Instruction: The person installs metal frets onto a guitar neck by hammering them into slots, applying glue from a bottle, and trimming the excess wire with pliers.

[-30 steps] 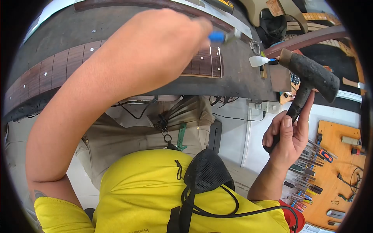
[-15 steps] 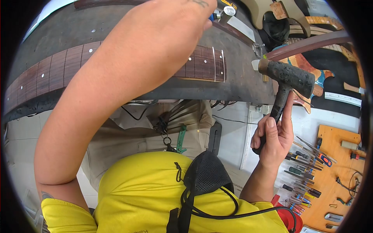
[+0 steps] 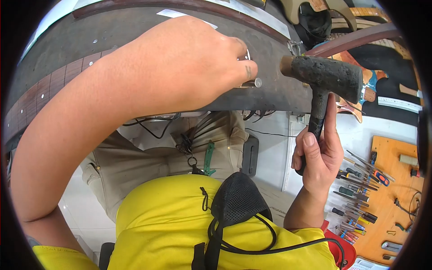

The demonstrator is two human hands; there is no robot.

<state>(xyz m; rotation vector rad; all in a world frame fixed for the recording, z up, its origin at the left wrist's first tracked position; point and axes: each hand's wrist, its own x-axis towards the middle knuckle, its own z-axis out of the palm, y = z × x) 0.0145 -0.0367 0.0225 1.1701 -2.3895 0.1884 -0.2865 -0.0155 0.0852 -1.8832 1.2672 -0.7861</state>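
My right hand (image 3: 317,157) is wrapped round the black handle of a hammer (image 3: 326,74), its index finger stretched up towards the head. The hammer's thick black head has a brown face at its left end and is held upright. My left hand (image 3: 229,63) is closed over the right end of the dark wooden guitar fretboard (image 3: 47,87), with pale dot inlays. From under its fingers sticks out a metal piece with a round end (image 3: 257,83); the rest is hidden. My left arm covers much of the fretboard.
A reddish-brown bar (image 3: 216,9) and a pale strip (image 3: 168,13) lie on the dark bench (image 3: 279,96). Guitar bodies and necks (image 3: 348,65) and a steel ruler (image 3: 398,104) are at upper right. An orange tool board (image 3: 387,180) holds several tools at lower right.
My left hand has come down from the bench's far side to the fretboard's right end, bringing the round-ended metal piece. My right hand still holds the hammer nearly in place. The view has shifted slightly.
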